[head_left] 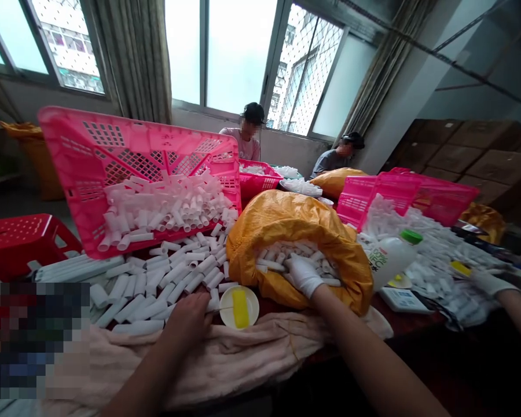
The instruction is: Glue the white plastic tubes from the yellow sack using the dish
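Note:
My bare left hand [186, 319] rests with bent fingers on a spread of loose white plastic tubes [156, 284], and I cannot tell whether it holds one. My right hand [304, 275], in a white glove, reaches into the mouth of an orange-yellow sack [312, 226] and lies on the tubes [295, 255] inside, its fingertips hidden among them. Between my hands, a round white dish [238, 307] holds a yellow sponge. A tilted pink plastic crate [139, 145] stands behind the spread, with more tubes piled against it.
A pink cloth [226, 370] lies under my forearms. At the right are a white bottle [393, 260] with a green cap, a digital scale [402, 300], pink crates [408, 194] and another person's gloved hand [488, 282]. Two seated people [247, 136] work beyond.

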